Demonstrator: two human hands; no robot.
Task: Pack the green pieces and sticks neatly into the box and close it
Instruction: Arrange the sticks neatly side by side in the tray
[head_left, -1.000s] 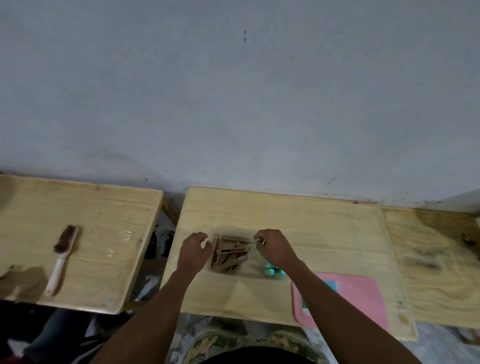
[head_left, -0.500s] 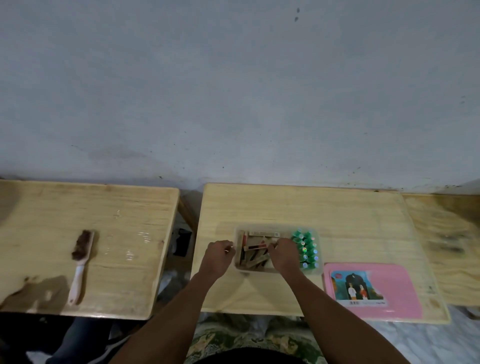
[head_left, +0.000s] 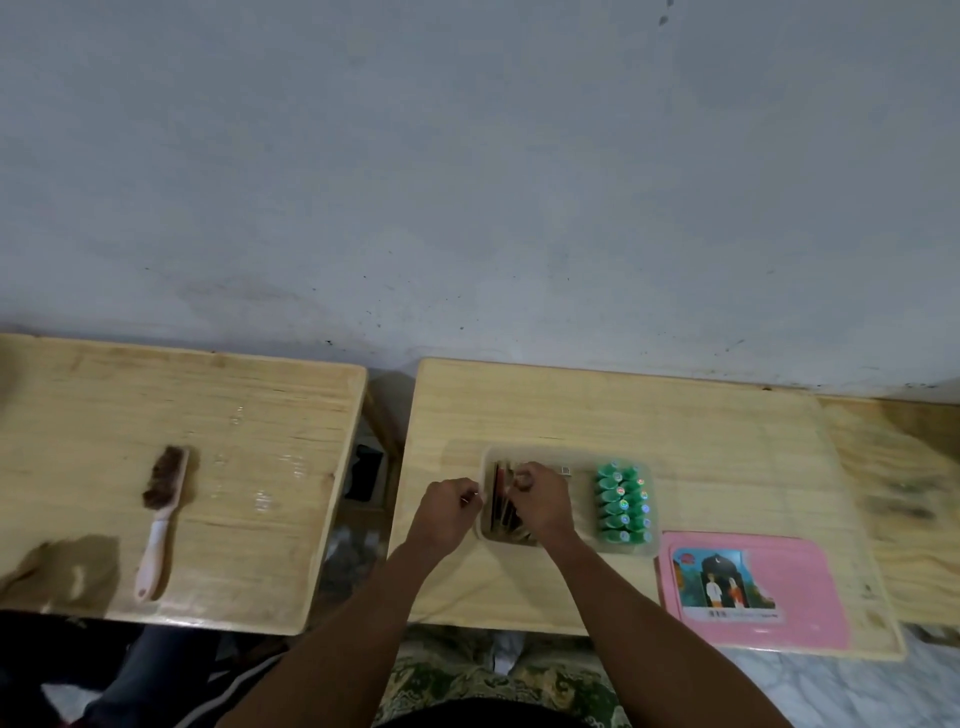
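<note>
A clear plastic box (head_left: 576, 456) sits on the middle wooden table (head_left: 623, 415). Green pieces (head_left: 622, 505) stand in tidy rows in its right end. Brown and red sticks (head_left: 503, 512) lie in its left end, partly hidden by my right hand (head_left: 540, 501), which reaches into the box with fingers curled on the sticks. My left hand (head_left: 448, 506) rests at the box's left outer wall, fingers pinched on the rim. The pink lid (head_left: 753, 590), with a picture label, lies flat to the right of the box.
A brush (head_left: 158, 512) with a pale handle lies on the left table (head_left: 182, 415). A gap with dark items separates the two tables. A third wooden surface (head_left: 904, 467) adjoins on the right. A grey wall runs behind.
The view shifted, so the box now sits further right in frame. My right hand moved from the box's right part to the left end over the sticks, which now lie more aligned.
</note>
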